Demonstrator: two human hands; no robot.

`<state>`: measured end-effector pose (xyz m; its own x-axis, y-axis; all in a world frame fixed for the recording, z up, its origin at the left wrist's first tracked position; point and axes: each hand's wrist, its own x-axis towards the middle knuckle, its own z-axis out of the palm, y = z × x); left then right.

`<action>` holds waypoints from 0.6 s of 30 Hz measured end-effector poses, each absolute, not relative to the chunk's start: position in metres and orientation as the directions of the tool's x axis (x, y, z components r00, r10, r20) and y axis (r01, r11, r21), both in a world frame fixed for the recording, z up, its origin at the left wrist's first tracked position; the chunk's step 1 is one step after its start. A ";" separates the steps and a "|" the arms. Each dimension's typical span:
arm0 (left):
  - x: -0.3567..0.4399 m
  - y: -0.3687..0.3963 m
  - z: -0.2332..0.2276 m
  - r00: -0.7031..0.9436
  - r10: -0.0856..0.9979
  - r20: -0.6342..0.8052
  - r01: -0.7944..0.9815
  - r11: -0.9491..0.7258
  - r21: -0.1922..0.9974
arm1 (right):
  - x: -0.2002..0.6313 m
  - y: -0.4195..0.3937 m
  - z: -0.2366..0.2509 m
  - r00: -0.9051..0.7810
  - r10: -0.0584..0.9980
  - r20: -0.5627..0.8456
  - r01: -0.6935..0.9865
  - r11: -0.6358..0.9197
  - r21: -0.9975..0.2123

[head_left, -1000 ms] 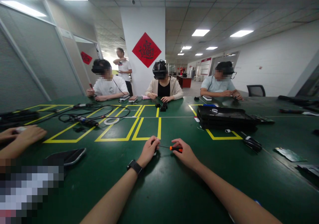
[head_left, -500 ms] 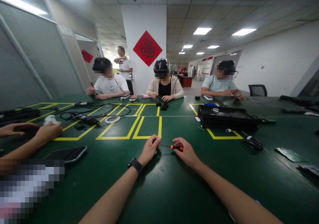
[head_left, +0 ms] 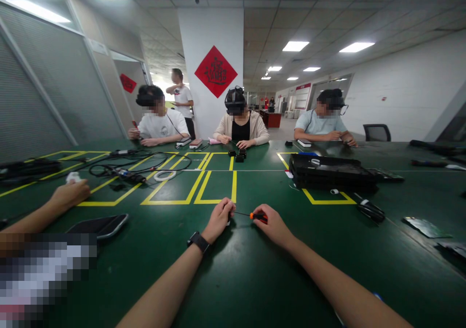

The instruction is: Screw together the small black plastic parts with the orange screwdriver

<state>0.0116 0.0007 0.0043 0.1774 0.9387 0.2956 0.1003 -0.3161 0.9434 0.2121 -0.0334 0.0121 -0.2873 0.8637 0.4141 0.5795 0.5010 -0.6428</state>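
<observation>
Right hand (head_left: 273, 226) fingers pinched on the orange-handled screwdriver (head_left: 255, 215), shaft running toward 9 o'clock into the left hand (head_left: 219, 217). Left fingers curled shut on a small dark part (head_left: 228, 216), mostly hidden, resting on the green bench (head_left: 255, 279). Tip looks seated at the part; whether the screw is in or out can't be told. Phone (head_left: 98, 225) lies at 9 o'clock, black case (head_left: 329, 171) at 2 o'clock.

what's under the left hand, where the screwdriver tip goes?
The left hand cups something small on the green table; the screwdriver shaft runs into it from the right hand. Fingers cover the part.
</observation>
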 end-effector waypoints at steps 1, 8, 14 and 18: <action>0.012 0.001 0.004 0.179 0.939 0.294 0.100 -0.315 0.944 | 0.212 -0.033 0.012 -0.284 0.867 0.409 0.582 0.495 -0.645; 0.012 0.001 0.004 0.181 0.940 0.290 0.097 -0.310 0.946 | 0.213 -0.031 0.014 -0.334 0.853 0.402 0.572 0.522 -0.632; 0.012 0.000 0.005 0.180 0.942 0.283 0.087 -0.302 0.949 | 0.215 -0.032 0.013 -0.312 0.859 0.407 0.546 0.512 -0.663; 0.012 0.000 0.005 0.178 0.940 0.291 0.100 -0.312 0.945 | 0.213 -0.031 0.012 -0.289 0.870 0.399 0.569 0.491 -0.660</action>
<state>0.0121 -0.0001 0.0049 0.1780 0.9399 0.2913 0.0999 -0.3117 0.9449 0.2134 -0.0309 0.0118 -0.2890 0.8702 0.3990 0.5686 0.4913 -0.6598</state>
